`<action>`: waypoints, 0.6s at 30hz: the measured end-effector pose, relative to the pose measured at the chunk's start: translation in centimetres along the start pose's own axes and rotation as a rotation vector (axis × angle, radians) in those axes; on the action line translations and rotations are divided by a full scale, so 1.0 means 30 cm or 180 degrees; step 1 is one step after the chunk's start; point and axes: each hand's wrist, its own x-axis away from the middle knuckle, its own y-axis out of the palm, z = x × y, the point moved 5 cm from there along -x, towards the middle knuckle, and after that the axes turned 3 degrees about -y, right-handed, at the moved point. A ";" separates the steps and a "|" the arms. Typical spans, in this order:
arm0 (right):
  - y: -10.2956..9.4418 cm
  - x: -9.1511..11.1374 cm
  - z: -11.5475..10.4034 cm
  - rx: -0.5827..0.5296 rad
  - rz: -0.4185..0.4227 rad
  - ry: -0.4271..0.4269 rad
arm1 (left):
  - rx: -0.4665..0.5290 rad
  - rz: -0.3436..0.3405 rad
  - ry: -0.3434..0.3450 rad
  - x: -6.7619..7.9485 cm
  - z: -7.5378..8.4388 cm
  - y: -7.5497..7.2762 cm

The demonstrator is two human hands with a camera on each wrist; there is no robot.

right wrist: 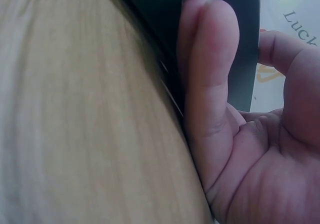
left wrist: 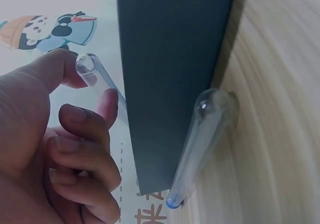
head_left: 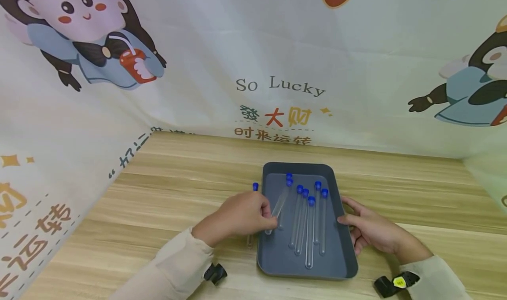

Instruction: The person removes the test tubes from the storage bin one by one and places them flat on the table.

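lone tube point(left wrist: 197, 144) beside dark tray point(left wrist: 170, 84)

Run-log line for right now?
left grip: pinches blue-capped test tube near rounded end | right grip: holds side of gray tray | table: another blue-capped tube left of tray

The tray point(head_left: 336, 257) has room at its near corners; a tube point(left wrist: 196, 146), perhaps touching, blocks its left wall
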 end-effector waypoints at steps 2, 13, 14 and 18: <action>-0.001 0.002 -0.001 0.0003 -0.0005 0.0001 | -0.0007 0.0023 0.0002 0.006 -0.003 -0.003; 0.004 0.001 -0.008 -0.0011 -0.0009 -0.0020 | -0.0140 0.0132 0.0020 0.074 -0.031 -0.023; 0.004 0.001 -0.008 -0.0007 -0.0005 -0.0020 | -0.0164 0.0160 0.0013 0.081 -0.035 -0.024; 0.004 0.004 -0.008 -0.0006 0.0001 -0.0012 | -0.0195 0.0252 -0.0015 0.101 -0.047 -0.027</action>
